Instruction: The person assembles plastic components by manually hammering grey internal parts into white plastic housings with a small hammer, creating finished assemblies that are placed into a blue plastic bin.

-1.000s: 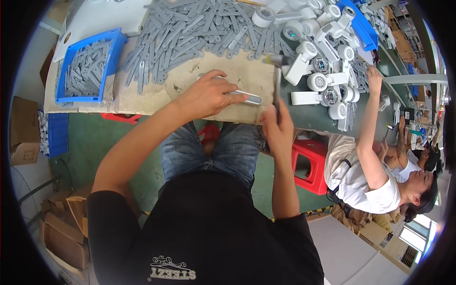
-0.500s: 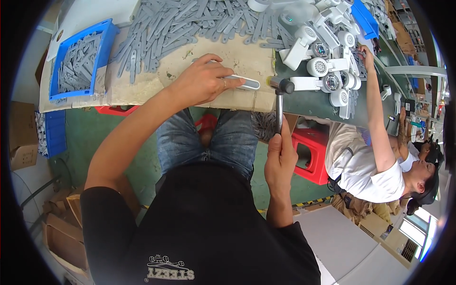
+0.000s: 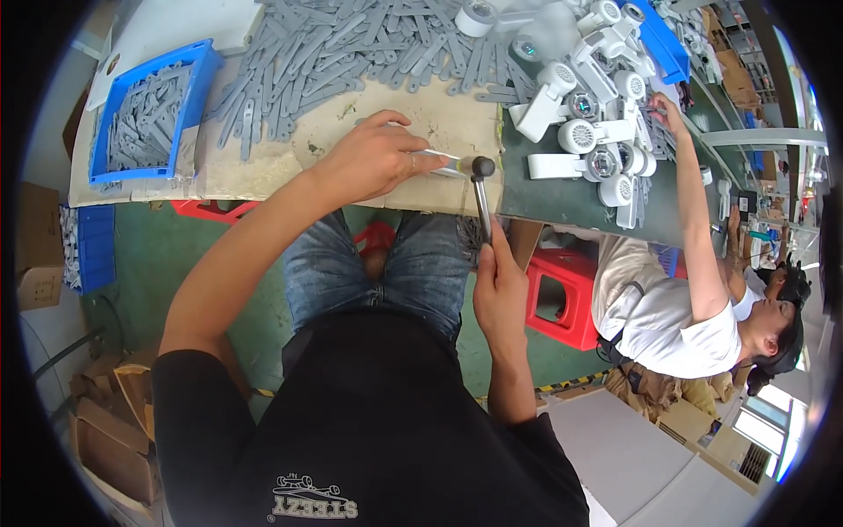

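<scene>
My left hand [image 3: 373, 161] presses a slim grey and white strip-shaped part [image 3: 450, 168] onto the cardboard-covered table, its fingers closed over it. The part's outer end sticks out to the right of my fingertips. In my right hand [image 3: 502, 294] is a small mallet [image 3: 482, 195], gripped by its metal handle. Its dark rounded head, with a yellowish face on the left side, is over the strip's outer end; I cannot tell whether they touch. Beyond my left hand, loose grey strips [image 3: 342, 53] lie in a wide heap.
A blue bin [image 3: 213, 70] of grey strips stands at the left. White devices with round grilles [image 3: 555, 167] are piled at the right. Beside them reaches a co-worker's hand [image 3: 670, 116]. A red stool [image 3: 571, 327] stands below the table. Cardboard [image 3: 290, 167] covers my table area.
My right hand has brought the mallet left, its head shifting from beside the strip's end to over it. My left hand stays nearly in place on the strip.
</scene>
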A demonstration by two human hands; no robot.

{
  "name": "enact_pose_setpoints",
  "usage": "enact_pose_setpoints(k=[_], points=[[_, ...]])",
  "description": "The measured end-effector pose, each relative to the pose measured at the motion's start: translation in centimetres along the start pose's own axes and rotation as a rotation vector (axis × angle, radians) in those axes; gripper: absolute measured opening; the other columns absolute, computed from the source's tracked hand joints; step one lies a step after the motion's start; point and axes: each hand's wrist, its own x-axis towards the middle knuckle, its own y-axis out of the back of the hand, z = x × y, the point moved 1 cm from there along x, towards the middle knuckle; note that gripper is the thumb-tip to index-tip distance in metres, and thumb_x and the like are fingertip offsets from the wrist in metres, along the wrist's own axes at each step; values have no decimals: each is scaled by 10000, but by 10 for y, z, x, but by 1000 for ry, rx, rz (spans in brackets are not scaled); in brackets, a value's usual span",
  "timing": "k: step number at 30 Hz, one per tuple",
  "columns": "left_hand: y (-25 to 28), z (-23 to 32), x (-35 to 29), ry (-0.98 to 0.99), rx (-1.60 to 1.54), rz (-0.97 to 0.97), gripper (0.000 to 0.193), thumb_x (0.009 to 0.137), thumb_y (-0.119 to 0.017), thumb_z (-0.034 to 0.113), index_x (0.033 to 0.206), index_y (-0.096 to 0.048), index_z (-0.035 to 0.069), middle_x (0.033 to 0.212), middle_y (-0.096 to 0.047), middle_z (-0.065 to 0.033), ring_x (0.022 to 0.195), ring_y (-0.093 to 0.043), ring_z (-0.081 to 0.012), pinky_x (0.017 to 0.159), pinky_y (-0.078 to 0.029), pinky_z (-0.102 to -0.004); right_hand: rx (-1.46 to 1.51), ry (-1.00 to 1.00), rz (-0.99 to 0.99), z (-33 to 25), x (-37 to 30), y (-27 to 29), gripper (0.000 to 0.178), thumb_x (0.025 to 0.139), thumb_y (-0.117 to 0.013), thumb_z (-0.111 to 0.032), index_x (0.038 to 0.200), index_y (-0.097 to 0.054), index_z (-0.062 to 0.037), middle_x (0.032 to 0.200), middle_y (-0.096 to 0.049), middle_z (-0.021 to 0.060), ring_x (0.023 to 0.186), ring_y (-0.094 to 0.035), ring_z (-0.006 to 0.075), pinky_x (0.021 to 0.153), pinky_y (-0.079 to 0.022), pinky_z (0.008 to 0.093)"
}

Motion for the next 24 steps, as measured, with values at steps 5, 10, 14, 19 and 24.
enact_pose_setpoints(k=[5, 10, 14, 19, 24], points=[[7, 2, 2, -13, -3, -27, 305, 910, -659, 155, 1197, -754, 190, 968, -726, -52, 943, -682, -228, 1034, -474, -438, 208, 257, 134, 14, 34, 12, 426, 1077, -527, -192, 1471, -526, -30, 782, -640, 62, 712, -561, 122, 658, -480, 326], [8, 2, 19, -27, -6, -147, 379, 861, -676, 92, 1223, -736, 185, 962, -732, -86, 993, -685, -267, 1111, -431, -475, 713, 109, 81, 30, 119, -16, 465, 1104, -510, -266, 1512, -472, -47, 677, -455, -54, 538, -374, 31, 466, -303, 210], [15, 10, 27, -97, 98, -231, 338, 797, -679, 82, 1114, -768, 158, 1047, -745, -47, 1188, -624, -258, 1169, -386, -450, 779, 110, 4, 38, 137, -24, 401, 1115, -475, -299, 1462, -539, -110, 666, -471, -41, 480, -371, 42, 416, -279, 222], [40, 12, 18, -122, 247, -151, 202, 753, -691, 55, 897, -811, 132, 1391, -636, -78, 1360, -505, -330, 1170, -380, -436, 768, 154, 10, 35, 138, -25, 384, 1112, -478, -302, 1441, -566, -126, 670, -484, -39, 478, -384, 47, 417, -292, 222], [25, 34, -34, 336, 171, 260, 239, 843, -727, 72, 1070, -783, 122, 1388, -619, -119, 1260, -564, -351, 1077, -431, -458, 794, 184, 43, 35, 130, -21, 411, 1100, -505, -261, 1443, -558, -42, 688, -505, -37, 571, -433, 48, 510, -368, 227]])
